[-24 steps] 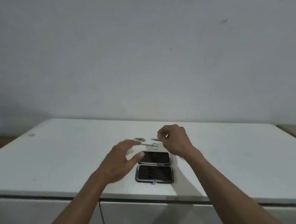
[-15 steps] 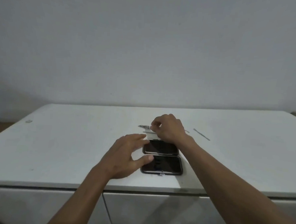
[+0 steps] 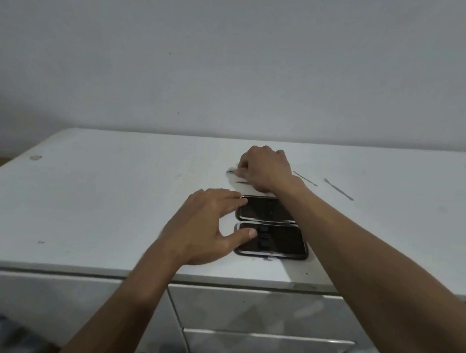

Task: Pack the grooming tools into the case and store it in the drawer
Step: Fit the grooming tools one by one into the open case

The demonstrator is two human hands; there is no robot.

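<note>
Open case steadied, tool being picked up

The case is pressed by the spread left hand; a thin tool, pinched by the curled right hand, could slip.

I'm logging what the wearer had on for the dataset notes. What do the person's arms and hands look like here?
Both forearms are bare as far as the frame shows, with no sleeves in view. The left hand and right hand show no gloves, watch, bracelet or rings on the visible sides.
</note>
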